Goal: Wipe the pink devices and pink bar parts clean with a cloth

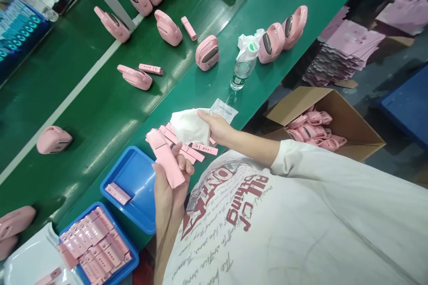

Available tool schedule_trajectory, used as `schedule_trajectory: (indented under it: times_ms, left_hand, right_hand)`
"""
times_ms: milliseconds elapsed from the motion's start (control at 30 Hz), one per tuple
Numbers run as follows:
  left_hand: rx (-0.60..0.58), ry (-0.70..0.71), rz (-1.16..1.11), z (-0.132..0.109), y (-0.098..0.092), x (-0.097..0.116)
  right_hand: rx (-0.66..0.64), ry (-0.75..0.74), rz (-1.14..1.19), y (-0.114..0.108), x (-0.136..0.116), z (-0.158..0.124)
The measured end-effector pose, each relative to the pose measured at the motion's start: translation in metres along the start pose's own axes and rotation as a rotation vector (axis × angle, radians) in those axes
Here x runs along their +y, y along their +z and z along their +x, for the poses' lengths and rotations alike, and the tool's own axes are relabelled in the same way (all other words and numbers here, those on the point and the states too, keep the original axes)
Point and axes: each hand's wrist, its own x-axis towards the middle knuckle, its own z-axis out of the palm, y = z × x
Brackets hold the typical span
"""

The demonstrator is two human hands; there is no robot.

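My left hand holds a long pink plastic piece with a patch of small holes near its far end. Its fingers curl around the lower half. In my right hand is a white cloth, pinched by thumb and fingers just beyond the pink piece. Beneath the cloth lies a loose heap of slim pink bars, some with small round marks. A clear crumpled packet sits beside my right hand.
A blue tray holds one pink bar; a blue bin is packed with several. Pink handled devices stand across the green table. A plastic bottle stands near the edge. An open carton below contains pink parts.
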Motion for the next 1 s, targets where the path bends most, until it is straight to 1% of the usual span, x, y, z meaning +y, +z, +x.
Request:
schedule_trajectory:
  times_ms: [133, 267, 367, 433, 500, 567, 600, 700, 800, 867, 1000]
  left_hand:
    - [0.068, -0.032, -0.076, 0.001, 0.005, 0.000]
    - [0.154, -0.002, -0.129, -0.001, 0.002, 0.001]
    - [0.185, 0.053, -0.150, -0.006, -0.005, 0.003]
    - [0.179, 0.080, -0.169, -0.009, -0.011, 0.006]
    - [0.181, 0.107, -0.186, -0.013, -0.016, 0.008]
    - [0.181, 0.129, -0.201, -0.015, -0.021, 0.009]
    - [0.170, 0.133, -0.207, -0.016, -0.023, 0.010]
    - [0.113, 0.098, -0.229, -0.019, -0.027, 0.009]
    - [0.122, 0.053, -0.241, -0.022, -0.031, 0.008]
    - [0.142, 0.068, -0.227, -0.024, -0.034, 0.006]
    - [0.123, 0.142, -0.221, -0.028, -0.037, 0.002]
  right_hand:
    - [-0.122, -0.171, -0.245, 0.006, -0.003, -0.011]
    - [-0.190, -0.477, -0.554, 0.011, -0.003, -0.021]
    - [-0.249, -0.671, -0.841, 0.006, 0.002, -0.021]
    - [-0.340, -0.772, -1.034, 0.000, 0.005, -0.021]
    - [-0.487, -0.849, -1.159, -0.003, 0.009, -0.026]
    - [-0.621, -0.892, -1.182, 0.001, 0.013, -0.034]
    - [-0.652, -0.907, -1.172, 0.006, 0.016, -0.039]
    - [-0.609, -0.952, -1.143, 0.022, 0.029, -0.047]
    - [-0.569, -1.000, -1.102, 0.036, 0.044, -0.049]
    - [-0.551, -1.035, -1.056, 0.042, 0.052, -0.049]
    - [-0.524, -1.153, -1.012, 0.046, 0.061, -0.051]
